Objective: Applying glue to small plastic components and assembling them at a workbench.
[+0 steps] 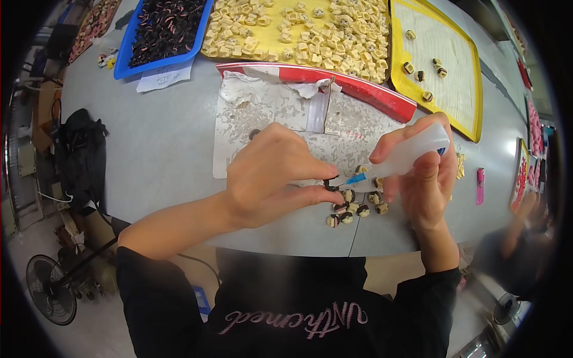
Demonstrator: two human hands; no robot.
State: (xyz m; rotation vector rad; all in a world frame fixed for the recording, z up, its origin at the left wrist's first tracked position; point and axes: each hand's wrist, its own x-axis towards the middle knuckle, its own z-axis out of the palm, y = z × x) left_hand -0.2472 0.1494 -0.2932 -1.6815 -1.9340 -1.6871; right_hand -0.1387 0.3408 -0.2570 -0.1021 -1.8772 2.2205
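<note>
Between thumb and forefinger, my left hand [268, 173] pinches a small black piece [331, 184]. My right hand [427, 179] is wrapped round a translucent white squeeze bottle [412, 149], tilted down to the left. Its blue needle tip [356, 178] reaches to the black piece; whether any glue comes out is too small to tell. Just below the fingers lies a cluster of small cream-and-black pieces [348, 210] on the grey table. A worn sheet of white cardboard [239, 131] with a red raised edge lies beyond my hands.
At the back stand a blue tray [121, 65] of black and pink pieces, a yellow tray [268, 36] of cream pieces, and a yellow-rimmed tray [465, 113] with several assembled pieces. A pink lighter-like object [480, 186] lies right. A black bag [83, 155] and fan [51, 290] are left; another person [513, 256] is at right.
</note>
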